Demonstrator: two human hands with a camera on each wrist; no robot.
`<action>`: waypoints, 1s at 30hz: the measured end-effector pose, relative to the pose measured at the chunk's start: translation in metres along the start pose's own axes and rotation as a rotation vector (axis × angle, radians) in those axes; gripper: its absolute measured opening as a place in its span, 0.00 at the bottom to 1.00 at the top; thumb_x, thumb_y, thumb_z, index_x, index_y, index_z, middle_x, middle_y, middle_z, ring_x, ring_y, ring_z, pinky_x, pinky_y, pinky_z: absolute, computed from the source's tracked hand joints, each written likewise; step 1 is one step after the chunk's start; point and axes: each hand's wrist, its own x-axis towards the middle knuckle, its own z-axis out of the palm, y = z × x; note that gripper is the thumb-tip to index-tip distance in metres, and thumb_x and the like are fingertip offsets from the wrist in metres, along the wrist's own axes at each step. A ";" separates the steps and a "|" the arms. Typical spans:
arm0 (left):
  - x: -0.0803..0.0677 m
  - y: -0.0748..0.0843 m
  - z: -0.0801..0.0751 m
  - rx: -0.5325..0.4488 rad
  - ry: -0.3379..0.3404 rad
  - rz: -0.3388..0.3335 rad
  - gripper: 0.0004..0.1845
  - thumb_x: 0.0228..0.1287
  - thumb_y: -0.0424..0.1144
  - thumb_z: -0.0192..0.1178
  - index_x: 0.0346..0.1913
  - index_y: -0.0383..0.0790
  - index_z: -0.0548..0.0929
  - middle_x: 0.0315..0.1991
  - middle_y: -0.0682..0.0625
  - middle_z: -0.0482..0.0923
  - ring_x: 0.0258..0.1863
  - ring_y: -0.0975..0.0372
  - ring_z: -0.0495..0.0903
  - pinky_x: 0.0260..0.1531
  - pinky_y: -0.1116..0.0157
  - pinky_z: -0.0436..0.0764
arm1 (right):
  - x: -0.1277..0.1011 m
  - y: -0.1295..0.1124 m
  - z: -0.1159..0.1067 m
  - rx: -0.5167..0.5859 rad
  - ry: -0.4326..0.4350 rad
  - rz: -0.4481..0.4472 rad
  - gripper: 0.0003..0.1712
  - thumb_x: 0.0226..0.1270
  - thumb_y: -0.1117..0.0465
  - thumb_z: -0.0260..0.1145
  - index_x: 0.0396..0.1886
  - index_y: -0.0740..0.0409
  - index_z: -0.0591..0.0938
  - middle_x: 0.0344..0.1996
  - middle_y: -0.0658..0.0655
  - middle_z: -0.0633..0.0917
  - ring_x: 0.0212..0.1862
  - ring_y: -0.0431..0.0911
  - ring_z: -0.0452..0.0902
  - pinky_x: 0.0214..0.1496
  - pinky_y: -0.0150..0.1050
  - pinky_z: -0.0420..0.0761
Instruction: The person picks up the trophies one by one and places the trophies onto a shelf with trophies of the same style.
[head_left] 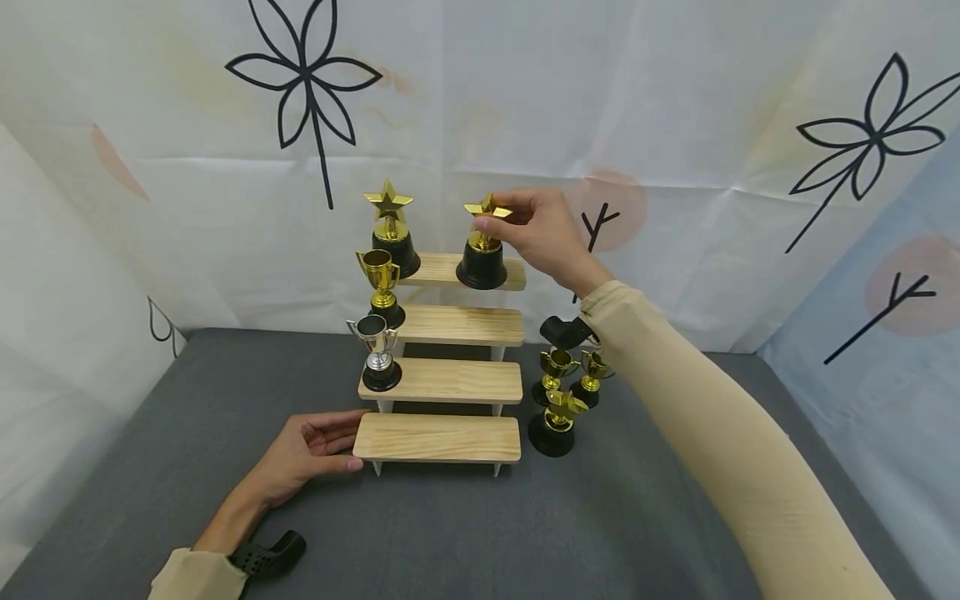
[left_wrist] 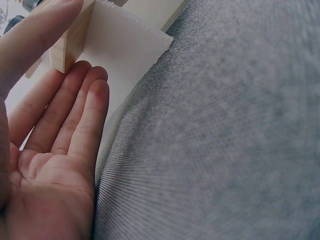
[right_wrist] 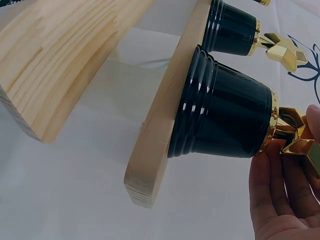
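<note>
A stepped wooden display stand (head_left: 437, 437) stands on the grey table. My left hand (head_left: 300, 458) holds the left end of its lowest step, thumb at the front corner and fingertips at the back; the wrist view shows these long fingers (left_wrist: 65, 115) nearly straight. My right hand (head_left: 543, 229) pinches the gold star of a black-based star trophy (head_left: 482, 265) at the top step's right end. Its base (right_wrist: 225, 110) is right at the board. Another star trophy (head_left: 395, 242) stands at that step's left end. Below it are a gold cup trophy (head_left: 381, 279) and a silver cup trophy (head_left: 377, 342).
Right of the stand, two gold cup trophies (head_left: 557, 367) and a star trophy (head_left: 553, 429) are grouped on the grey tabletop (head_left: 450, 533), partly behind my right forearm. A white patterned cloth (head_left: 510, 100) hangs close behind the stand.
</note>
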 end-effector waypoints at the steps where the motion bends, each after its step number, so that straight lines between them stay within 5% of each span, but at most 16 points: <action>1: 0.000 0.000 0.000 0.000 -0.001 0.003 0.37 0.55 0.20 0.71 0.67 0.13 0.66 0.65 0.25 0.70 0.58 0.62 0.81 0.58 0.63 0.82 | 0.001 0.000 0.001 0.003 0.000 0.001 0.17 0.68 0.63 0.72 0.54 0.65 0.86 0.46 0.61 0.87 0.46 0.49 0.85 0.53 0.40 0.86; 30: 0.000 0.001 0.001 0.013 0.007 -0.005 0.38 0.55 0.20 0.71 0.67 0.13 0.66 0.65 0.21 0.67 0.58 0.63 0.81 0.57 0.63 0.82 | 0.017 -0.004 0.030 0.120 0.027 0.033 0.21 0.68 0.65 0.72 0.58 0.67 0.83 0.47 0.63 0.87 0.43 0.48 0.85 0.48 0.39 0.87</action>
